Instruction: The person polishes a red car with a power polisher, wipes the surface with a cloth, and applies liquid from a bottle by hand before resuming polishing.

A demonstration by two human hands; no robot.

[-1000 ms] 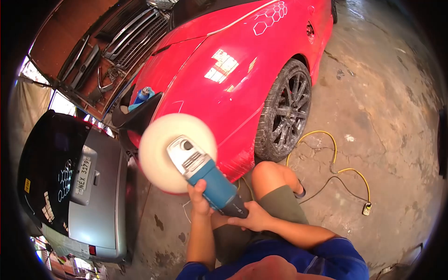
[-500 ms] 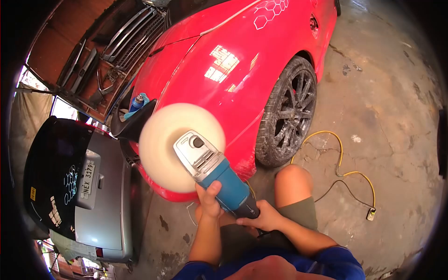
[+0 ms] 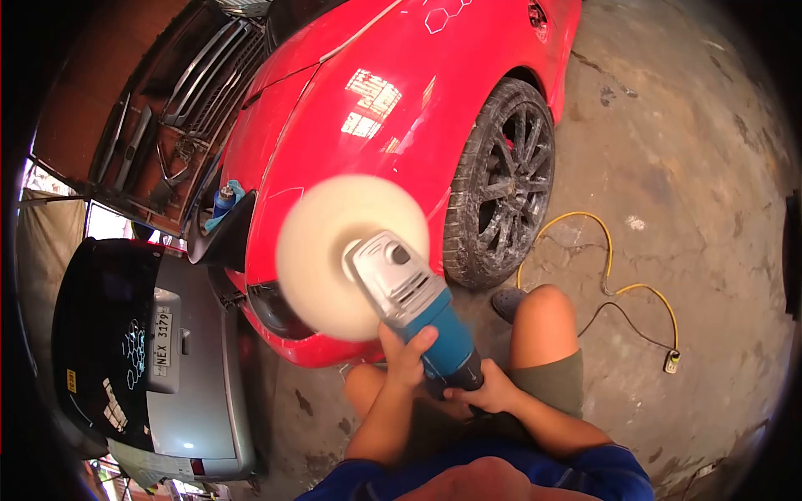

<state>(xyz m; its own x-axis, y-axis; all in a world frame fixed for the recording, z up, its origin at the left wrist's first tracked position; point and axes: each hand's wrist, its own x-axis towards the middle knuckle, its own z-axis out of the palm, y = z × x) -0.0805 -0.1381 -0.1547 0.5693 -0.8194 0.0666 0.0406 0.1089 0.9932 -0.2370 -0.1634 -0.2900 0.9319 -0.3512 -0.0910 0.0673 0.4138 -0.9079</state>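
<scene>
A polisher (image 3: 441, 332) with a blue body and silver head is held in both my hands. My left hand (image 3: 404, 355) wraps around the blue body just behind the head. Further back, my right hand (image 3: 487, 389) grips the dark rear end. The wide cream polishing pad (image 3: 322, 250) looks smeared, as if spinning, and overlaps the rear corner of a red car (image 3: 334, 159). A dark lamp (image 3: 280, 311) shows beside the pad's lower left edge. Part of the bodywork is hidden behind the pad.
To the right stands the car's dusty wheel (image 3: 504, 184). A yellow cord (image 3: 608, 250) runs over the concrete floor to a socket (image 3: 672, 361). On the left is a silver vehicle (image 3: 188, 380). A blue bottle (image 3: 224, 200) with a cloth sits on the dark spoiler (image 3: 225, 230).
The polisher and both hands have moved right across the red corner, uncovering the dark lamp. The view has shifted, and a shoe now shows beside the wheel.
</scene>
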